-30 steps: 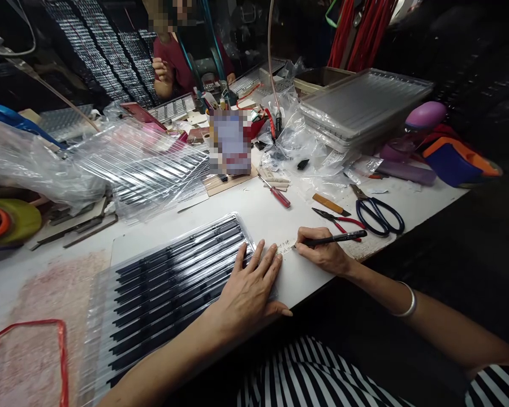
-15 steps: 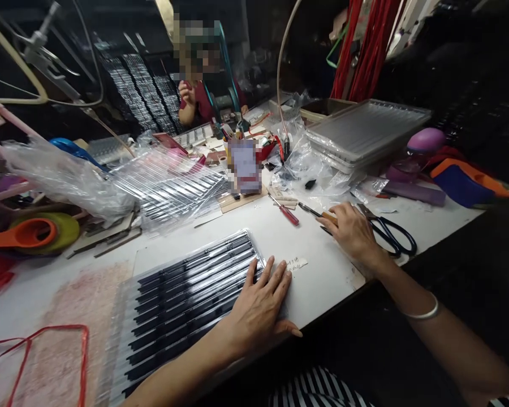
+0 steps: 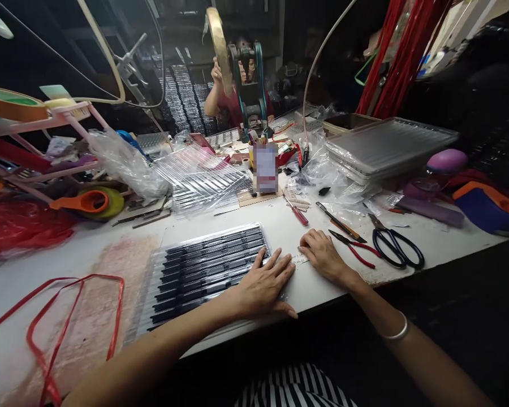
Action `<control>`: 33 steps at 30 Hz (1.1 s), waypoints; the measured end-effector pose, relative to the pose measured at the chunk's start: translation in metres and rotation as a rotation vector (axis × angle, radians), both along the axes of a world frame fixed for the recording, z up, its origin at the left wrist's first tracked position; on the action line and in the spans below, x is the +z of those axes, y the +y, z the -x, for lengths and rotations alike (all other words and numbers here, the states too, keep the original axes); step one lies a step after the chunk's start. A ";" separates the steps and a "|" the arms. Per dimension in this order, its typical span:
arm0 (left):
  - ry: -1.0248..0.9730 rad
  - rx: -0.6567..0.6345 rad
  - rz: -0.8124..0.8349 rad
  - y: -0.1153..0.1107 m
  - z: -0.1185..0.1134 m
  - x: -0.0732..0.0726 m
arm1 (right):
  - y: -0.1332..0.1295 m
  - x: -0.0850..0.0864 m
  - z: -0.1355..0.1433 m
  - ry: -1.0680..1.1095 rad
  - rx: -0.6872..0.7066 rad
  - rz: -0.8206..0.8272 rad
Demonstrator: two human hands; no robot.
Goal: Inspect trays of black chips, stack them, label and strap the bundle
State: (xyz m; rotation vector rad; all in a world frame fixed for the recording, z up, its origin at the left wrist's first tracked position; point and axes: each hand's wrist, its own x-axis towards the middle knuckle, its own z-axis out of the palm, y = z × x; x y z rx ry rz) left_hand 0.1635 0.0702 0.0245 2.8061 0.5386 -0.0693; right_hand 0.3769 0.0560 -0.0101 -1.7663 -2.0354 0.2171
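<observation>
My left hand [image 3: 266,282] lies flat with spread fingers on the right end of a clear plastic tray [image 3: 146,308]. Rows of long black strip-shaped parts [image 3: 203,268] fill the tray. Close to its right, my right hand [image 3: 324,257] has its fingers bent and pressed together at a small handwritten paper slip [image 3: 297,259]; the fingertips' grip is partly hidden. Beyond that hand lie a utility knife [image 3: 337,220], red-handled pliers [image 3: 356,246] and scissors [image 3: 396,249]. A red screwdriver [image 3: 299,215] lies farther back.
Clear plastic trays [image 3: 207,181] and a pixelated phone-like panel [image 3: 266,168] stand behind. Stacked trays [image 3: 390,147] sit at the back right. Red ribbon [image 3: 121,305] loops at left, near a pink rack [image 3: 68,121]. Another person's hand [image 3: 216,73] shows across the table.
My right hand has left the utility knife and pliers and moved left to the paper slip. My left hand stays on the tray. The view has shifted, showing more on the left.
</observation>
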 end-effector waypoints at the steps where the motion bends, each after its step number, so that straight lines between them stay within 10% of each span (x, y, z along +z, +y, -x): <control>1: 0.000 0.008 0.002 -0.001 0.003 0.003 | -0.001 0.000 -0.002 0.017 0.005 -0.008; 5: -0.015 0.210 -0.045 -0.010 0.050 -0.001 | -0.006 0.000 -0.008 0.112 0.046 -0.019; 11: -0.181 0.806 -0.224 -0.030 0.208 -0.047 | -0.008 0.002 -0.012 0.158 0.052 0.028; 14: -0.245 0.976 -0.132 -0.044 0.248 -0.056 | -0.006 0.004 -0.011 0.143 0.042 0.052; 21: -0.422 1.123 -0.078 -0.062 0.222 -0.040 | -0.008 0.003 -0.007 0.142 0.029 0.039; 33: -0.398 1.026 -0.119 -0.073 0.194 -0.037 | -0.013 0.016 0.062 1.175 -0.023 0.260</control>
